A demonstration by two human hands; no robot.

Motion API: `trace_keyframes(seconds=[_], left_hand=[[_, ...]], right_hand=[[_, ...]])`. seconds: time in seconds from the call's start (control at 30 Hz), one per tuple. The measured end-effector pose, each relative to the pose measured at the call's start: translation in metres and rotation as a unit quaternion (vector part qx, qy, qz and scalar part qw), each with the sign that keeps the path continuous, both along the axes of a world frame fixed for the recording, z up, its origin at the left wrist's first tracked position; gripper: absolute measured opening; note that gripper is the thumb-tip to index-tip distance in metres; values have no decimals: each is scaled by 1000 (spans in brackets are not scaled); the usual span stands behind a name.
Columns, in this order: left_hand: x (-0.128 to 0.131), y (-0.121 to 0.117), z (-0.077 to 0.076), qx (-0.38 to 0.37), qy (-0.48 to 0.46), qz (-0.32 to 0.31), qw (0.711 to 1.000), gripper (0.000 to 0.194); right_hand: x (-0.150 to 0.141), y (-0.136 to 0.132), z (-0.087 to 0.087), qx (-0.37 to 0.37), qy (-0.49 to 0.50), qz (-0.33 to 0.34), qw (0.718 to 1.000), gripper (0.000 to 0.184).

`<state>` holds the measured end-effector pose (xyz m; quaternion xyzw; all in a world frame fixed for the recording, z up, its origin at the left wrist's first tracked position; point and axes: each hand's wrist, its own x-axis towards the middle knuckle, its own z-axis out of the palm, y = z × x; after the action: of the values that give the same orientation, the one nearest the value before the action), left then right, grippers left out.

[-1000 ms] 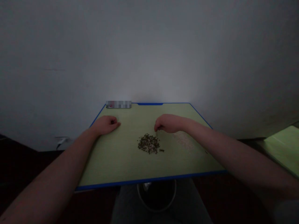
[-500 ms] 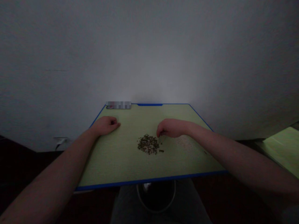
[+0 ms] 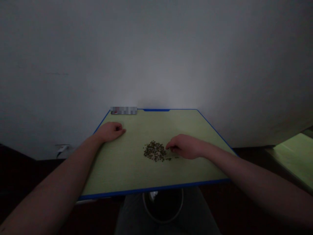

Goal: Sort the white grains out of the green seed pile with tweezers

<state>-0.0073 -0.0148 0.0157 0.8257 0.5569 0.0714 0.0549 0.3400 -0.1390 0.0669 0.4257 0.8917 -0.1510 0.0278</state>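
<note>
Dimly lit table, bucket below near edge, pixelated object at far left corner, roundish dark heap mid-table, stray bits trailing rightward, left hand and nearby right hand curled, grips unclear.

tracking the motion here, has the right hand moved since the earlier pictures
Yes: the right hand has moved closer to the table's near blue edge and slightly rightward.

Flat item at far left corner of tabletop: pixelated over, illegible.
Tabletop: without readable lettering.
Wall: without readable text or numbers.
</note>
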Motion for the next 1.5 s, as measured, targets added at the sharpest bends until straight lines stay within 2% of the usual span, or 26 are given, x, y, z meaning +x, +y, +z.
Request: trace_keyframes(seconds=[0.37,0.6,0.87,1.03,1.37,1.5], left_hand=[[-3,4,-6,6,4,-1,1000,39],[-2,3,-5,-4,-2,4,1000,39],[-1,1,-3,-5,-1,8,1000,38],[-3,2,-4,3,3,-4,1000,39],[-4,3,-6,4,8,-1,1000,40],[-4,4,-7,6,16,-8,1000,39]], right_hand=[[-2,-30,-11,2,37,-98,995,35],[-8,-41,-17,-1,61,-114,992,28],[-9,-47,-17,-41,84,-105,990,25],[-10,-46,-15,-41,85,-110,989,31],[-30,-35,-11,1,69,-12,998,39],[-33,-36,-7,-7,60,-2,998,37]])
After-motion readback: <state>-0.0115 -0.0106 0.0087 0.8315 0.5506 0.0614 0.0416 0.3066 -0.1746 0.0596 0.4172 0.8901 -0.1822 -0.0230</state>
